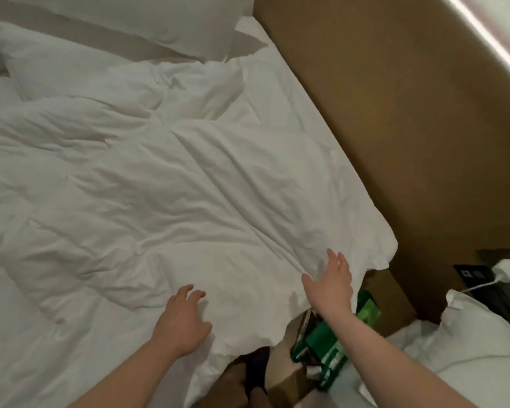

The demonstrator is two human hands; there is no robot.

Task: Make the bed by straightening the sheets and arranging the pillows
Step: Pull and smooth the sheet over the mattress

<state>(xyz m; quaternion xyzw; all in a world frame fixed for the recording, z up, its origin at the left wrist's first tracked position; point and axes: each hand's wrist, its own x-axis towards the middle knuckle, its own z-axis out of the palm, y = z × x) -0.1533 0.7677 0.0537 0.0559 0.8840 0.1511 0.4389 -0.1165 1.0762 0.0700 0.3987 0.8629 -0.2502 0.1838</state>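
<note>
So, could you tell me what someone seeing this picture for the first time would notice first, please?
The rumpled white duvet fills most of the view, creased all over. Near its lower right corner two bare hands lie on it: the left hand with fingers spread and bent, the right hand flat by the edge. White pillows sit at the top left, and a green package shows beside the bed at the bottom right.

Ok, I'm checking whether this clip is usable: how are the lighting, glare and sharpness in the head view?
Head view: dim, warm light; the white duvet reads greyish. A light strip at top right is blown out. Both the left hand and the right hand look soft. Wide-angle distortion bends the bed edge and the brown wall panel.
</note>
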